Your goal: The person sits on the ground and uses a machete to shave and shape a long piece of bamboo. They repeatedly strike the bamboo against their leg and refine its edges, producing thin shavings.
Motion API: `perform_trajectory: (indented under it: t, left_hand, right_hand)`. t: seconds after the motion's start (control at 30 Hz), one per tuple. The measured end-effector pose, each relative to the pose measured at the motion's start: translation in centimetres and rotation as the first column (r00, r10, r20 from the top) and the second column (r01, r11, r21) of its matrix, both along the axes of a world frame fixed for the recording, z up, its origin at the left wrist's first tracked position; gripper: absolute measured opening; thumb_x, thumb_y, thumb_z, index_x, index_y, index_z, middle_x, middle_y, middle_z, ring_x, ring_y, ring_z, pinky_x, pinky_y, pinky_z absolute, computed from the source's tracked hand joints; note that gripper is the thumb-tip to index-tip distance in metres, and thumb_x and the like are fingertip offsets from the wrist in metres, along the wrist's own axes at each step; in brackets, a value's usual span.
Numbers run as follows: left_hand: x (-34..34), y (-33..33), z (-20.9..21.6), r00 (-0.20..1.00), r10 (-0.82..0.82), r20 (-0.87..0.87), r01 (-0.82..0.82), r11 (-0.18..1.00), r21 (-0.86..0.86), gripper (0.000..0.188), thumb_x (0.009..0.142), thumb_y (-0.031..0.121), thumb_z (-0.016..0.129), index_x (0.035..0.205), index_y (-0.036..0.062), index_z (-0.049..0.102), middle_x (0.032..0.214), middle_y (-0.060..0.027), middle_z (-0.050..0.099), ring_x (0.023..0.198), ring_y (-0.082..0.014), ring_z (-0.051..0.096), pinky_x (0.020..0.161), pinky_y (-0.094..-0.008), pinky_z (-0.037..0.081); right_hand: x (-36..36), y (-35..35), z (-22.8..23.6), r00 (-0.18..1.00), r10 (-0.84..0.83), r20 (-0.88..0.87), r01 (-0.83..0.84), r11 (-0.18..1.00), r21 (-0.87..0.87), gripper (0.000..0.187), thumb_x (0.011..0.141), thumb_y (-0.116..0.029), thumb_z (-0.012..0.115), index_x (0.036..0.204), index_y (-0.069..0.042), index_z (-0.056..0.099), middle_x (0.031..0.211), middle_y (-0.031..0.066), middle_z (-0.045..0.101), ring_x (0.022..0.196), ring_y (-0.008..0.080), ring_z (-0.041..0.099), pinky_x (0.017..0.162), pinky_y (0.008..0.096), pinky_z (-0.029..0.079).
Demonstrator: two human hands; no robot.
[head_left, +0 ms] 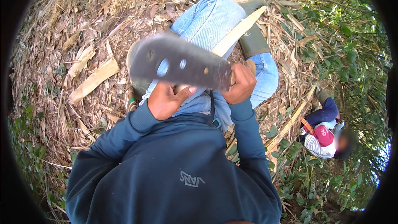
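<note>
In my right hand (pixel 240 84) is the handle of a broad machete (pixel 195 64), its fingers wrapped round it. The dark, wide blade has several holes and reaches left across my lap, its far end blurred. A pale, flat wood strip (pixel 238 33) slants under the blade, with its pointed end toward the upper right. My left hand (pixel 166 99) is below the blade, its thumb and fingers closed on the strip's near end. The blade hides the middle of the strip and some of the left fingers.
My bent legs in light blue jeans (pixel 207 20) and a green boot (pixel 253 41) lie under the strip. Dry leaves and split pieces (pixel 94 81) cover the ground. Another person (pixel 325 135) sits at the right, near a long pale pole (pixel 292 120) and green bushes.
</note>
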State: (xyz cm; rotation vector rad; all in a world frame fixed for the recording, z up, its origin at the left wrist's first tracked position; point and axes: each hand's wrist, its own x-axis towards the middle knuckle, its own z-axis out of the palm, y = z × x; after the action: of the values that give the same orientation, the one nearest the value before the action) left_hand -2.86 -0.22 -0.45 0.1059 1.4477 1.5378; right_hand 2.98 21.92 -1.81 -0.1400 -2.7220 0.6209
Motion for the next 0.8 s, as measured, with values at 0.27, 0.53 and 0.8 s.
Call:
perform_trajectory:
  t: [0.27, 0.53, 0.8]
  left_hand:
    - [-0.4, -0.1, 0.9, 0.996, 0.039, -0.08, -0.033, 0.996, 0.081, 0.054, 0.096, 0.01, 0.059, 0.145, 0.0012, 0.04, 0.147, -0.016, 0.046, 0.125, -0.0178, 0.044, 0.103, -0.0294, 0.033]
    - [-1.0, -0.4, 1.2, 0.998, 0.0, 0.066, -0.001, 1.0, 0.014, 0.056, 0.097, 0.012, 0.059, 0.149, 0.0109, 0.039, 0.128, -0.0099, 0.059, 0.068, -0.0062, 0.051, 0.061, -0.0221, 0.046]
    - [-1.0, -0.7, -0.3, 0.981, 0.053, 0.188, -0.049, 0.998, -0.026, 0.05, 0.095, 0.02, 0.063, 0.14, 0.0036, 0.048, 0.075, -0.0023, 0.06, 0.041, -0.0043, 0.042, 0.036, -0.0205, 0.035]
  right_hand:
    - [-3.3, 3.7, -0.3, 0.872, -0.45, 0.194, 0.466, 0.884, -0.046, 0.02, 0.08, -0.019, 0.066, 0.074, -0.001, 0.057, 0.069, 0.0217, 0.056, 0.063, 0.0393, 0.055, 0.058, 0.0459, 0.043]
    - [0.2, 1.7, -1.0, 0.989, -0.116, 0.091, 0.113, 0.993, 0.04, 0.025, 0.073, -0.02, 0.074, 0.074, -0.004, 0.056, 0.065, 0.0179, 0.056, 0.064, 0.0425, 0.056, 0.058, 0.0483, 0.042]
    - [-0.1, -0.3, 0.5, 0.992, -0.064, 0.109, 0.08, 0.986, -0.148, 0.027, 0.077, -0.023, 0.072, 0.073, -0.001, 0.057, 0.063, 0.0182, 0.055, 0.058, 0.0387, 0.057, 0.054, 0.0439, 0.043]
